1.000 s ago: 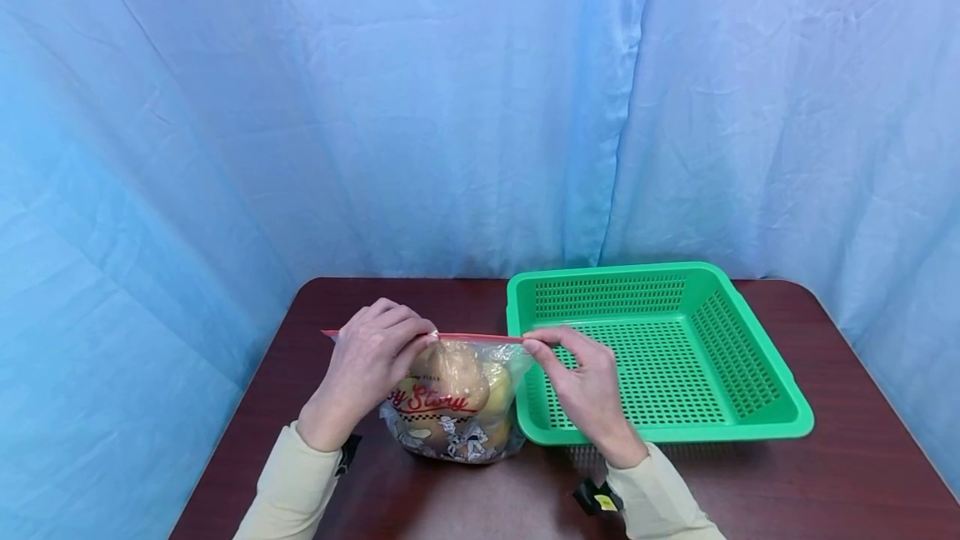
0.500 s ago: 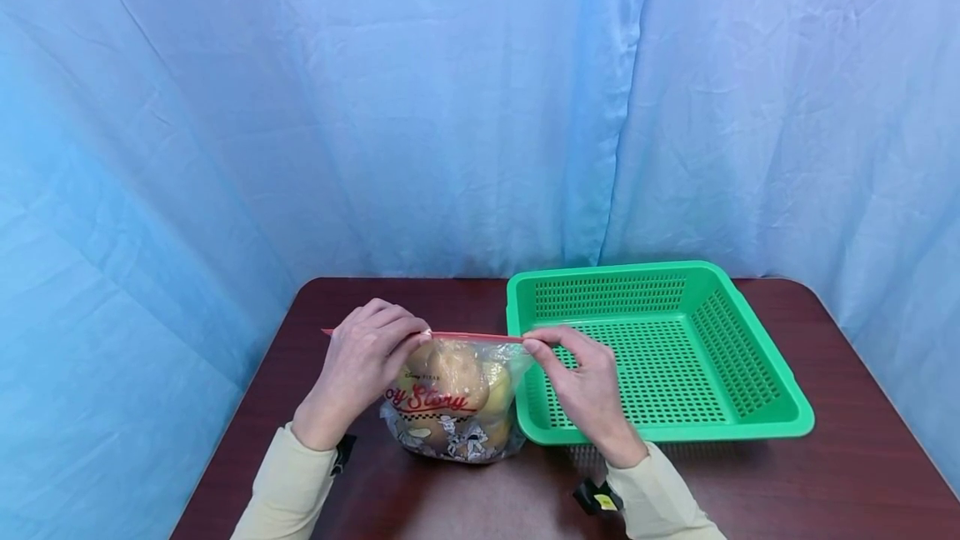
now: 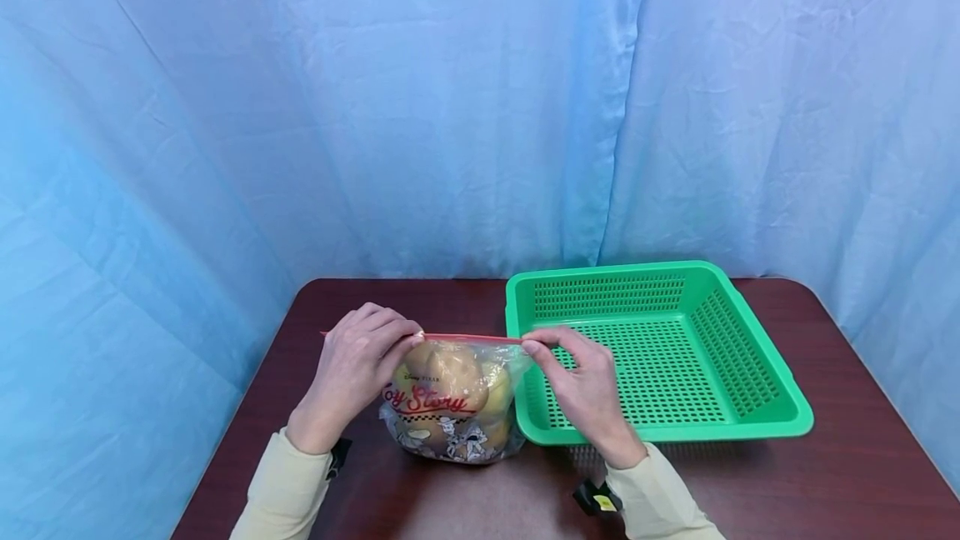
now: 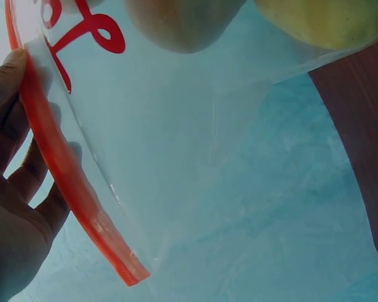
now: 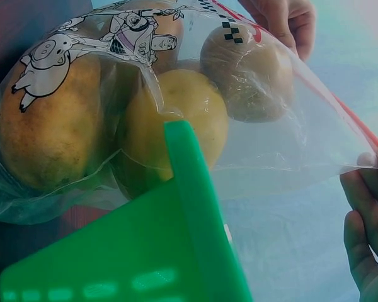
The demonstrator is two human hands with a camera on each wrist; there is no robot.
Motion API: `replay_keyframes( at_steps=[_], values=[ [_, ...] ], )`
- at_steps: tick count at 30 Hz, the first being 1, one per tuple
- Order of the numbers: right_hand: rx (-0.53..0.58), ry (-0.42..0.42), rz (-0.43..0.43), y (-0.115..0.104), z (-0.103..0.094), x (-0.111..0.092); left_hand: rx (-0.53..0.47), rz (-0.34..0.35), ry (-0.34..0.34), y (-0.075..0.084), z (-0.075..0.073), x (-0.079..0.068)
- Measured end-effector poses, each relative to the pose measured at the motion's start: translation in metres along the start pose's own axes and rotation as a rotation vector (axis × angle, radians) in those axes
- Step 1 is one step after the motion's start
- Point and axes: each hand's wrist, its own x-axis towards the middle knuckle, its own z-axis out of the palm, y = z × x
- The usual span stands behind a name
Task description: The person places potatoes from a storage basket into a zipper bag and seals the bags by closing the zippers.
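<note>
A clear zip bag (image 3: 450,407) with red lettering and cartoon figures stands on the table, its red zip edge (image 4: 69,176) on top. Several potatoes (image 5: 176,119), brown and yellowish, fill its lower part. My left hand (image 3: 360,365) pinches the zip edge left of its middle between thumb and fingers, and a short red end sticks out beyond that hand. At the bag's right top corner, my right hand (image 3: 581,382) pinches the edge with thumb and index finger. The zip line between the hands looks straight; whether it is sealed I cannot tell.
A green plastic basket (image 3: 772,357) with slotted walls stands right of the bag, its near left corner close behind the right hand. The dark red-brown table (image 3: 847,473) ends at a blue curtain (image 3: 450,107) behind.
My left hand has slid a little to the left along the zip edge, uncovering more of the lettering. The right hand, the bag and the basket stay in place.
</note>
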Motion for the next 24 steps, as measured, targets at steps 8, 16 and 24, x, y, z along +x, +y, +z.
replay_keyframes(
  at_steps=[8, 16, 24],
  values=[
    [-0.005, -0.004, 0.003, -0.0001, 0.0000, -0.0005, 0.008, -0.014, 0.003, -0.0025, -0.0020, -0.0033],
    [-0.016, -0.009, 0.012, -0.0020, -0.0009, -0.0004, 0.023, -0.022, 0.012, -0.0049, -0.0033, -0.0063],
    [-0.025, -0.006, 0.012, -0.0016, -0.0006, -0.0001, 0.027, -0.022, 0.023, -0.0080, -0.0045, -0.0083]
  ],
)
